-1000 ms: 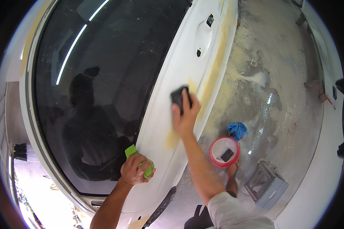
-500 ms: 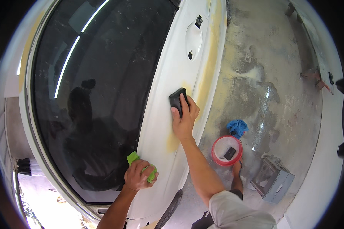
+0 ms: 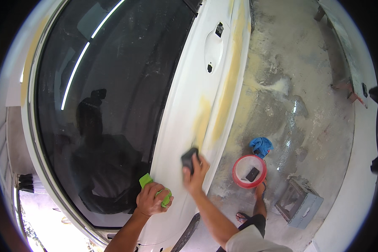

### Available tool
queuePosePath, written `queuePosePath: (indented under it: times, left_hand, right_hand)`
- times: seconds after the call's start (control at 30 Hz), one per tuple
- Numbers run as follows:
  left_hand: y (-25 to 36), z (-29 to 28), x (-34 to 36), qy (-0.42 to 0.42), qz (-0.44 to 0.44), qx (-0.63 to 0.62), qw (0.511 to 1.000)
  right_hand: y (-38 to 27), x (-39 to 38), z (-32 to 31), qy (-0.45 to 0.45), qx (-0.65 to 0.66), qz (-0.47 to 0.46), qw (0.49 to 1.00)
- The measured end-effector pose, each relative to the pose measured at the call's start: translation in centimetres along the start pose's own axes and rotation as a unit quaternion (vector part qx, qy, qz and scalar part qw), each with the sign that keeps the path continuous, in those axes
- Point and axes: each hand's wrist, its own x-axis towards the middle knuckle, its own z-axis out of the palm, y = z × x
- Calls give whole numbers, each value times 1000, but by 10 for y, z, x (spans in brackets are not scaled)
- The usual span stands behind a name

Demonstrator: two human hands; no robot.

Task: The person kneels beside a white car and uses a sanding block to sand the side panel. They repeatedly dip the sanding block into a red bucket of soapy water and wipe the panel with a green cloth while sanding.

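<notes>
My right hand (image 3: pixel 195 173) grips a black sanding block (image 3: pixel 189 159), pressed on the white car door (image 3: pixel 172 138). It sits just below a strip of yellowish filler (image 3: pixel 203 115) on the panel. The hand is slightly smeared by motion. Closer to the window's lower corner, my left hand (image 3: pixel 150 199) is closed around a bright green cloth (image 3: pixel 145 179), whose ends stick out past the fingers. That hand rests on the door beside the dark window glass (image 3: pixel 113 105). The palm side of both hands is hidden.
On the floor to the right stands a red-rimmed bucket (image 3: pixel 235 175) with a dark block in it. A blue cloth (image 3: pixel 261 146) lies beyond it. Nearer me is a grey box (image 3: pixel 303 206). A bench (image 3: pixel 344 54) stands along the right wall. The door has a handle recess (image 3: pixel 214 50).
My right hand has drawn the sanding block down the door toward me, uncovering the filler patch. The left hand with the green cloth has hardly moved.
</notes>
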Motion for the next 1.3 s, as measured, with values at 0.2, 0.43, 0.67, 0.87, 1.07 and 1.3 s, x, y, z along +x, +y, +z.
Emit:
queuePosePath:
  times: [0.2, 0.43, 0.67, 0.87, 1.07, 1.3]
  left_hand:
    - [0, -2, 7, 20, 13, 12, 1000]
    - [0, -1, 0, 8, -1, 43, 999]
    - [-1, -5, 6, -18, -1, 22, 1000]
    - [0, -3, -1, -19, -2, 39, 999]
    - [-3, -6, -1, -35, 10, 30, 999]
    - [-5, -4, -3, -1, -15, -20, 1000]
  right_hand:
    - [29, 3, 6, 29, 11, -27, 999]
    - [42, 252, 15, 59, 28, -42, 997]
    - [20, -71, -9, -95, 23, -53, 994]
    - [28, 202, 14, 37, 2, -76, 996]
    - [10, 105, 15, 8, 3, -65, 998]
    - [6, 43, 10, -1, -12, -85, 996]
